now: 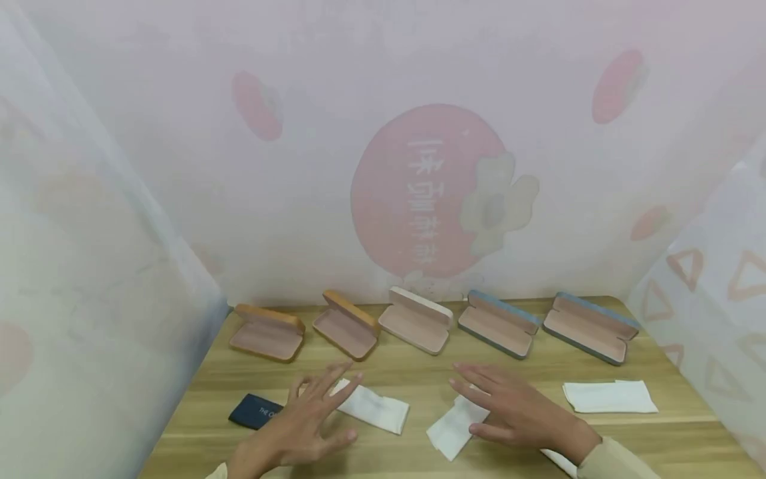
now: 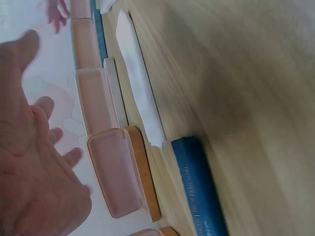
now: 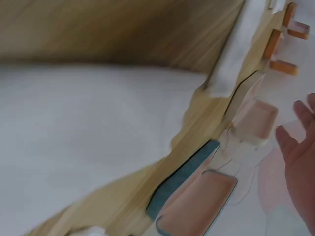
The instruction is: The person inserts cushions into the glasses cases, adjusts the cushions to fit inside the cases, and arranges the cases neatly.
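Observation:
My left hand (image 1: 305, 422) is held above the table with its fingers spread, holding nothing. It partly covers a dark blue folded cloth (image 1: 250, 410) with pale lettering, and its fingertips overlap a white folded cloth (image 1: 377, 409). Fingers loosely extended, my right hand (image 1: 514, 409) is also bare, above a second white folded cloth (image 1: 449, 432) whose right part it hides. That cloth fills much of the right wrist view as a large blurred white shape (image 3: 93, 128). The left wrist view shows the left palm facing the row of cases, apart from them.
Along the back edge stand opened glasses cases: an orange one (image 1: 266, 339), another orange one (image 1: 347, 329), a white one (image 1: 415, 322), a blue one (image 1: 499, 329) and another blue one (image 1: 589, 329). Another white cloth (image 1: 610, 398) lies at right. Pale curtains (image 1: 299, 219) surround the wooden table (image 1: 203, 426).

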A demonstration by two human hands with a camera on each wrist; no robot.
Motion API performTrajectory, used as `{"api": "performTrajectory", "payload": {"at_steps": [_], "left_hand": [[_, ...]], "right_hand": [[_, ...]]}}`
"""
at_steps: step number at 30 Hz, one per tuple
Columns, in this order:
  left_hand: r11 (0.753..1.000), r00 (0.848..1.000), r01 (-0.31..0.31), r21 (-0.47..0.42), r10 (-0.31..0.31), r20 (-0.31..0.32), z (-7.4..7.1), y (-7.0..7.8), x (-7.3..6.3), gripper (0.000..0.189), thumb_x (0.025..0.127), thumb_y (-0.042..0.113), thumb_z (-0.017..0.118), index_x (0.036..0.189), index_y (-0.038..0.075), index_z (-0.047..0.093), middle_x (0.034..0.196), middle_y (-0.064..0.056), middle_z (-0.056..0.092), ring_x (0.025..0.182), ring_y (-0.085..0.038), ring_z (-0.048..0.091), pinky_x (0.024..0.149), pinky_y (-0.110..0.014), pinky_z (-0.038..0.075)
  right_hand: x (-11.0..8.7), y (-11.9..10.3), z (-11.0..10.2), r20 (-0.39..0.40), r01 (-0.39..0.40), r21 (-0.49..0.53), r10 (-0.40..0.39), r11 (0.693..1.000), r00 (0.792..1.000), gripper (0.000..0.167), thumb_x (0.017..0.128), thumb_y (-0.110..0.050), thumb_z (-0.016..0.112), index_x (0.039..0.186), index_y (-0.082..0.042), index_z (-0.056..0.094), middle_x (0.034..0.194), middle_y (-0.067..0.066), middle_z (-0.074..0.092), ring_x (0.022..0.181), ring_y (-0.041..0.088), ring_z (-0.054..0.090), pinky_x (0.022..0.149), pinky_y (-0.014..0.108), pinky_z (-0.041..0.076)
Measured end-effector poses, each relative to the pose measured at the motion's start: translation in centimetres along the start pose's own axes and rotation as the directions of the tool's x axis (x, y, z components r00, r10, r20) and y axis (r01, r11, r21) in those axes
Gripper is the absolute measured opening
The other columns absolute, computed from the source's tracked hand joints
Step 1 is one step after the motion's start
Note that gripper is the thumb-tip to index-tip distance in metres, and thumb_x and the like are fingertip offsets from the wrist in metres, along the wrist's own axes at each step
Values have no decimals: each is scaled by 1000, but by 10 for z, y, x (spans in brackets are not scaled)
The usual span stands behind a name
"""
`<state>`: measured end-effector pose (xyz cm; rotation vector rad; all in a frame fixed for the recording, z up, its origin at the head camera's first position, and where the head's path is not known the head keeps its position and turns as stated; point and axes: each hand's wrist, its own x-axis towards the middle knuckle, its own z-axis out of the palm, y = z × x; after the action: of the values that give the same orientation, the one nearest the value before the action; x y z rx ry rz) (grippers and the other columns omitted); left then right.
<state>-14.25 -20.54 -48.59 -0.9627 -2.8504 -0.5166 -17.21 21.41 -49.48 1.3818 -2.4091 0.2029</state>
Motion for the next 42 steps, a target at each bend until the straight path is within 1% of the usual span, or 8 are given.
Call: {"api": "performTrajectory", "payload": {"at_steps": [7, 10, 15, 18, 24, 29, 33, 42], "left_hand": [[975, 988, 156, -159, -155, 19, -1, -6, -16, 80, 99, 41, 64, 164, 22, 19, 166, -17, 24, 143, -44, 40, 102, -71, 38], [959, 974, 226, -173, -227, 18, -4, -9, -21, 80, 101, 35, 63, 164, 18, 18, 164, -19, 25, 127, -41, 56, 84, -46, 56], [934, 946, 314, -168, -323, -23, -13, -14, -28, 72, 99, 27, 67, 159, 12, 30, 158, -19, 35, 98, -29, 67, 51, -22, 41], [925, 928, 346, -156, -362, -85, -19, -21, -35, 61, 98, 21, 68, 152, 8, 41, 148, -20, 46, 100, -29, 66, 60, -28, 50], [874, 858, 465, -143, -485, -170, -34, -42, -53, 44, 97, 11, 63, 138, -3, 53, 130, -26, 60, 112, -42, 64, 86, -56, 55], [826, 807, 550, -125, -564, -177, -43, -60, -64, 38, 98, 10, 59, 132, -8, 59, 123, -29, 63, 97, -38, 68, 75, -51, 55], [805, 787, 578, -131, -593, -171, -44, -74, -66, 35, 98, 8, 57, 127, -10, 62, 118, -32, 64, 85, -33, 69, 62, -41, 53], [761, 758, 646, -52, -648, -74, -40, -89, -71, 40, 95, 8, 56, 126, -17, 59, 125, -38, 59, 111, -54, 59, 84, -62, 52]], "right_hand": [[25, -26, 8, -54, -50, 141, 58, 989, 997, 66, 91, -30, 74, 150, -13, 50, 146, 5, 58, 128, 24, 58, 95, 42, 55], [37, -40, 11, -36, -131, 224, 142, 966, 989, 61, 92, -24, 73, 148, -11, 52, 139, 3, 63, 120, 21, 59, 90, 38, 57], [57, -68, 11, 28, -283, 355, 293, 891, 956, 53, 92, -17, 70, 143, -7, 56, 125, 5, 70, 109, 19, 62, 85, 34, 57], [71, -87, 14, 82, -375, 428, 378, 822, 922, 47, 93, -17, 66, 138, -6, 60, 117, 3, 73, 103, 19, 63, 84, 33, 56], [99, -113, 29, 196, -506, 515, 479, 692, 855, 35, 95, -22, 64, 124, -3, 68, 97, 0, 74, 80, 8, 63, 71, 24, 52], [120, -129, 39, 274, -554, 542, 490, 632, 828, 32, 95, -22, 63, 117, 0, 71, 81, -5, 70, 64, -2, 53, 65, 21, 50], [136, -139, 46, 314, -583, 575, 503, 575, 805, 25, 96, -23, 64, 105, -2, 74, 72, -7, 66, 61, 0, 52, 63, 21, 49], [171, -158, 64, 372, -635, 585, 529, 504, 763, 21, 96, -26, 66, 97, -7, 75, 80, 0, 74, 66, 3, 60, 62, 23, 50]]}}
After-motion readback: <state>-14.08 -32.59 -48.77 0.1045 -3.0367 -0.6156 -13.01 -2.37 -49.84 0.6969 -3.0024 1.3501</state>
